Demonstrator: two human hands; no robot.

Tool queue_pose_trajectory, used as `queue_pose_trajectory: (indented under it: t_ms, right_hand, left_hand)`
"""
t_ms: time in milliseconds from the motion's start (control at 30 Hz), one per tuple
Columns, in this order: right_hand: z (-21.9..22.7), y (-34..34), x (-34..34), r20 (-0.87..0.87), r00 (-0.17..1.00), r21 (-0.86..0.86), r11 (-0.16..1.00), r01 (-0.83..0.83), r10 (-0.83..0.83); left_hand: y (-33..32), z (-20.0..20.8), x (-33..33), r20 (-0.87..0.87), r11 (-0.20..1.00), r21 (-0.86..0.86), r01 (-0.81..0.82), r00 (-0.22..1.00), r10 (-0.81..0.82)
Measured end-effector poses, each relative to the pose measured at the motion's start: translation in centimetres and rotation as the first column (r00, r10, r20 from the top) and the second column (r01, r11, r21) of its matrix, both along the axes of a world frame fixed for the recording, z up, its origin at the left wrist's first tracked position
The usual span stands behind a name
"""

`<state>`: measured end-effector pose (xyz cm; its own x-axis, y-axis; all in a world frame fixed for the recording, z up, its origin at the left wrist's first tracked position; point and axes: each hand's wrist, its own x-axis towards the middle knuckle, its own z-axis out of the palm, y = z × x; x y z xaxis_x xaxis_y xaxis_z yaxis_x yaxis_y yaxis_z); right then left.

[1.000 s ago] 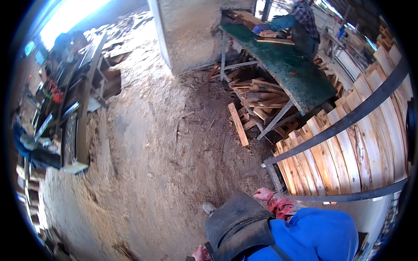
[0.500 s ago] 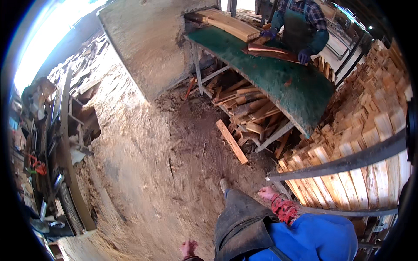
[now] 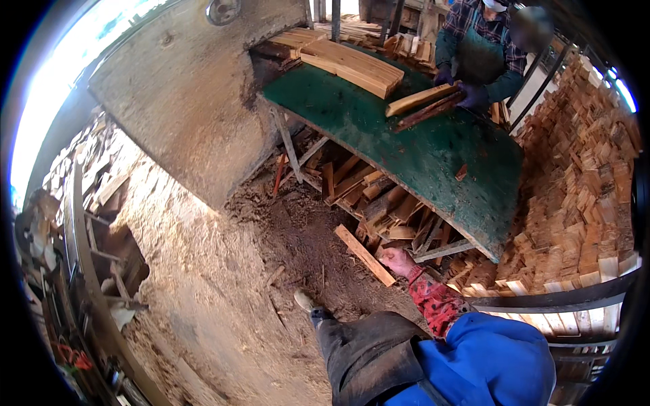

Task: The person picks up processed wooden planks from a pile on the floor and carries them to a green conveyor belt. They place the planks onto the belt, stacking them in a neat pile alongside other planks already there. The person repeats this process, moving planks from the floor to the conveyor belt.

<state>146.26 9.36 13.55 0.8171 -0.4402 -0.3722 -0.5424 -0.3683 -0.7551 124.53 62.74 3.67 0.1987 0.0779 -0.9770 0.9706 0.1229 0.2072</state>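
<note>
My right hand (image 3: 397, 261), in a red patterned cuff, is raised in front of me with its fingers curled in and nothing visible in them. In the picture it lies beside a narrow wooden board (image 3: 364, 255) on the ground; I see no grip on that board. My left hand is out of view. Across the green-topped table (image 3: 325, 101), a co-worker (image 3: 484, 57) in a plaid shirt and dark gloves holds a light wood piece (image 3: 421, 99) and a bark-edged piece (image 3: 430, 111) over the tabletop.
Thick boards (image 3: 355, 68) lie on the table's far left. Scrap wood (image 3: 386, 203) is heaped beneath it. To the right, stacked wood blocks (image 3: 569, 203) stand behind a curved metal rail (image 3: 562, 301). A large upright panel (image 3: 196, 101) adjoins the table; sawdust covers the ground (image 3: 223, 291).
I have stepped closer to the table. My right hand has moved forward, and my left hand has left the view. The co-worker has lifted the wood pieces off the tabletop.
</note>
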Motion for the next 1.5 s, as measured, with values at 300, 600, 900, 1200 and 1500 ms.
queue_pose_trajectory:
  t_ms: [300,600,900,1200,1500]
  right_hand:
    - [-2.2,1.5,10.1,0.092,0.977,0.068,0.980,0.185,-0.191]
    - [2.2,3.3,18.4,0.050,0.953,0.073,0.953,0.294,-0.298]
    - [8.4,-3.9,37.9,0.409,0.878,0.170,0.966,0.196,-0.250]
    - [13.5,-16.3,60.2,0.494,0.807,0.191,0.946,0.264,-0.325]
    - [13.9,-24.6,75.3,0.472,0.806,-0.139,0.873,0.468,-0.357]
  left_hand:
    - [7.8,-2.8,24.4,0.084,0.985,-0.155,-0.071,0.993,0.085]
    - [1.0,6.8,57.7,0.490,0.997,-0.072,0.003,0.871,0.033]
    - [-6.7,3.6,63.8,0.332,0.985,-0.130,0.113,0.941,-0.065]
    - [-9.9,2.2,62.3,0.058,0.996,0.046,0.071,0.996,-0.073]
    - [-12.9,1.6,72.6,0.073,0.986,-0.012,0.168,0.983,-0.167]
